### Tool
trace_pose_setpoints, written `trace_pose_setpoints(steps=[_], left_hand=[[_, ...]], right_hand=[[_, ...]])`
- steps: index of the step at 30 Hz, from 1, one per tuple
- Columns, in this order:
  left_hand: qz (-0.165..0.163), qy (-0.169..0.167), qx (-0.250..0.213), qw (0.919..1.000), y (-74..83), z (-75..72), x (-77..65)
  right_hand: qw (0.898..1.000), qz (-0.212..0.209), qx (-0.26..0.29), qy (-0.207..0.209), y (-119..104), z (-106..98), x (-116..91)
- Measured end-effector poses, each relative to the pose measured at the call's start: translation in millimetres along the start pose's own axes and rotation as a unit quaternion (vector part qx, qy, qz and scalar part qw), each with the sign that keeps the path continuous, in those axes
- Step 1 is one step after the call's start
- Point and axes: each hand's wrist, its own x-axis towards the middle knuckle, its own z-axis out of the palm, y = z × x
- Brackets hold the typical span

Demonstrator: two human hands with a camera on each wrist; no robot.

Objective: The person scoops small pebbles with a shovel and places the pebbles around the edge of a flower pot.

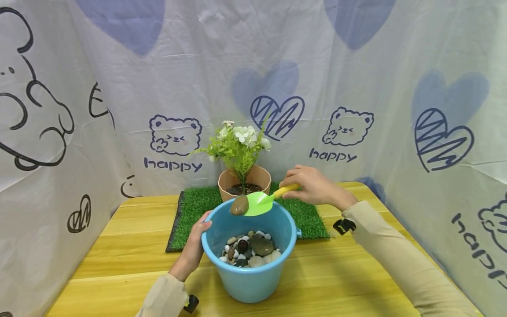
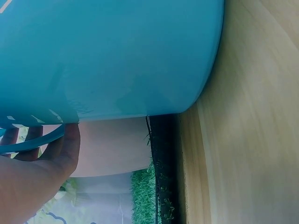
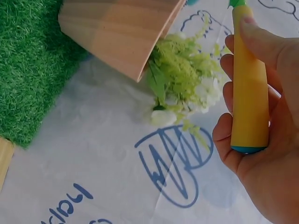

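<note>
A blue bucket [image 1: 249, 281] stands on the table, holding pebbles [image 1: 257, 246] of several sizes in brown, grey and white. My left hand [image 1: 194, 244] grips its left side at the rim, thumb up on the edge; in the left wrist view, the fingers [image 2: 70, 144] curl at a blue band beside the bucket wall. With my right hand [image 1: 310, 185] I hold a small toy shovel by its yellow handle [image 3: 250, 88], fingers wrapped round it. Its light green blade [image 1: 259, 204] is over the bucket's far rim and carries a smooth brown stone [image 1: 239, 205] at the tip.
Behind the bucket, a beige pot [image 1: 259, 176] with soil and a white-flowered leafy plant [image 1: 241, 143] stands on a green grass mat [image 1: 198, 200]. The wooden table [image 1: 130, 246] backs onto a printed white curtain [image 1: 222, 35].
</note>
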Motion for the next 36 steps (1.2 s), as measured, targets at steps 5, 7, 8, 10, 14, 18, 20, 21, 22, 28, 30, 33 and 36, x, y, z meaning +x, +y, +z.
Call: trace_pose_setpoints(steps=[5, 7, 8, 10, 14, 18, 20, 21, 22, 28, 30, 33, 36], left_hand=[[0.002, 0.001, -0.001, 1.0, 0.1, 0.0, -0.4], [0.004, -0.001, -0.002, 1.0, 0.0, -0.1, -0.6], [0.005, -0.002, -0.002, 1.0, 0.1, -0.2, -0.7], [0.007, -0.006, -0.001, 1.0, 0.0, -0.4, -0.9], [0.01, -0.012, -0.003, 0.9999, 0.0, -1.1, -1.1], [0.009, -0.012, -0.005, 0.9999, 0.5, -1.9, -0.9], [0.006, -0.011, -0.005, 0.9999, 0.6, -2.1, -0.6], [0.005, -0.01, -0.005, 0.9999, 0.7, -2.1, -0.5], [0.004, -0.01, -0.005, 0.9999, 0.7, -2.0, -0.5], [0.003, -0.008, -0.01, 0.9999, 0.4, -0.9, -0.4], [0.003, -0.006, -0.011, 0.9999, 0.4, -0.6, -0.2], [0.003, -0.004, -0.01, 0.9999, 0.3, -0.4, -0.4], [0.003, -0.004, -0.008, 1.0, 0.4, -0.6, -0.6]], right_hand=[[0.999, 0.036, -0.007, 0.001, 12, -2, 1], [0.998, 0.059, -0.009, 0.003, 18, -1, 1], [0.997, 0.072, -0.008, 0.003, 20, 0, 1], [0.995, 0.1, -0.006, 0.003, 24, 2, 0], [0.99, 0.142, -0.009, 0.005, 27, 4, -1], [0.985, 0.17, -0.021, 0.006, 27, 6, 1], [0.983, 0.183, -0.029, 0.004, 27, 8, 3], [0.981, 0.189, -0.033, 0.001, 26, 9, 4], [0.98, 0.197, -0.036, -0.003, 26, 11, 5], [0.976, 0.216, -0.039, -0.014, 19, 20, 14], [0.976, 0.214, -0.043, -0.008, 16, 23, 16], [0.974, 0.218, -0.053, 0.001, 14, 28, 18], [0.972, 0.229, -0.052, 0.004, 14, 31, 19]])
